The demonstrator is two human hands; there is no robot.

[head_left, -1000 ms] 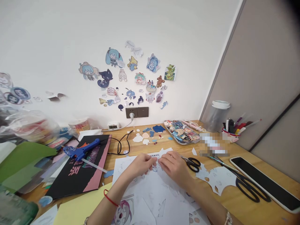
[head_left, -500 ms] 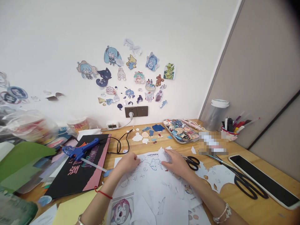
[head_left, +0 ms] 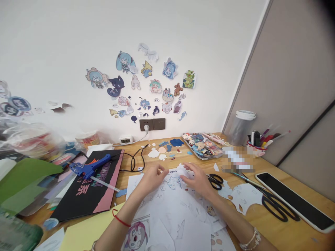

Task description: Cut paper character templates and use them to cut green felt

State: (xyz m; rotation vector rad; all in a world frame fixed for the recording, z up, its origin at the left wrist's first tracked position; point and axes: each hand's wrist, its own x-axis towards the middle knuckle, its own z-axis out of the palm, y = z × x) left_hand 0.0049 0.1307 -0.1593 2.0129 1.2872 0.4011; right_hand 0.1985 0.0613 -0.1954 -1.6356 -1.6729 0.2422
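A stack of white paper sheets (head_left: 170, 205) with line drawings lies in front of me. The upper one carries a blue-outlined figure and a line of printed text. My left hand (head_left: 154, 178) hovers over the top left of the stack, thumb and forefinger slightly apart, nothing visible between them. At the top edge, my right hand (head_left: 196, 179) has thumb and fingers around a small white paper piece (head_left: 181, 170); the contact is partly hidden. Just right of this hand rest small black-handled scissors (head_left: 216, 181).
Larger scissors (head_left: 274, 207) and a phone (head_left: 295, 200) lie at right. At left a blue glue gun (head_left: 90, 167) sits on a black folder (head_left: 68, 198). Behind are paper scraps (head_left: 162, 150), a tray of cutouts (head_left: 202, 144) and a pen holder (head_left: 258, 148).
My left hand has moved right across the sheet, towards my right hand, and its fingers have parted a little. My right hand has shifted slightly and stays at the white paper piece.
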